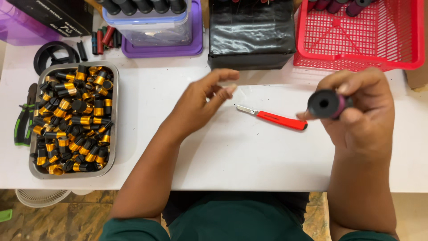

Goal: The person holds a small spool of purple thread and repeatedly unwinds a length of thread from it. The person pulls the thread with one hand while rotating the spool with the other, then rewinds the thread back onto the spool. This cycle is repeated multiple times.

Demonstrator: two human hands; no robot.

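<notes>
Head view shows the right hand (361, 109) wrapped around a black rubber handlebar grip (327, 103) with a magenta band, its round flanged end and centre hole facing the camera, fingers closed over the barrel. Just left, a red-handled utility knife (276, 118) lies flat on the white table (240, 151). Beyond it the left hand (203, 105) hovers loosely open, holding nothing, with a steel tray (115, 116) of glossy black-and-gold caps further left.
</notes>
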